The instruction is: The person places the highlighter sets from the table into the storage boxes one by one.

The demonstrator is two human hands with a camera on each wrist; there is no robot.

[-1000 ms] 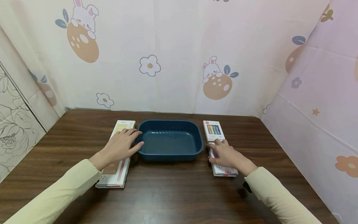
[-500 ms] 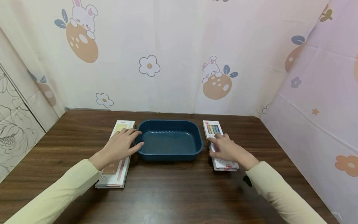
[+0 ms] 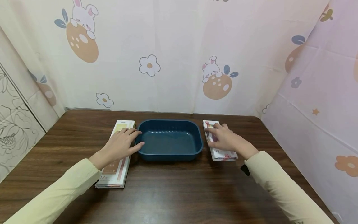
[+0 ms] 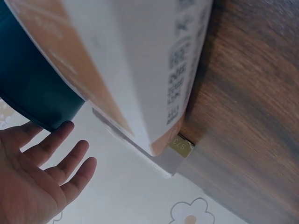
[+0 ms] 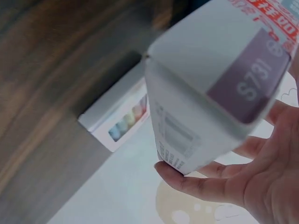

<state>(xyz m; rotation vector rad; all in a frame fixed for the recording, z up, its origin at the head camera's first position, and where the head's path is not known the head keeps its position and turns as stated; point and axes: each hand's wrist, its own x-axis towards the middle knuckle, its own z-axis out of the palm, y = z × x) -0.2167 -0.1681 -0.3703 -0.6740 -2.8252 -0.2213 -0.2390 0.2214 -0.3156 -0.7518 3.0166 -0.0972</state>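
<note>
My right hand (image 3: 227, 139) grips a slim white box (image 5: 205, 102) with a purple S731 label by its sides. The held box hangs above a second white box (image 5: 124, 119), which shows a row of coloured crayon-like sticks and lies on the table. In the head view, the held box (image 3: 223, 155) covers much of that second box. To the left, my left hand (image 3: 118, 143) has its fingers spread, with fingertips at the left rim of a dark blue basin (image 3: 169, 157). Beneath that hand lie white and orange boxes (image 3: 112, 180), partly hidden by it.
The brown wooden table (image 3: 167, 193) runs back to a patterned cloth (image 3: 179, 62) hanging behind it. Another hanging cloth (image 3: 316, 130) borders the right side. The basin holds nothing visible and stands between the two groups of boxes.
My right hand has moved the white box away from me, so it now overlaps the crayon-like box behind it. The left hand and the basin have stayed in place.
</note>
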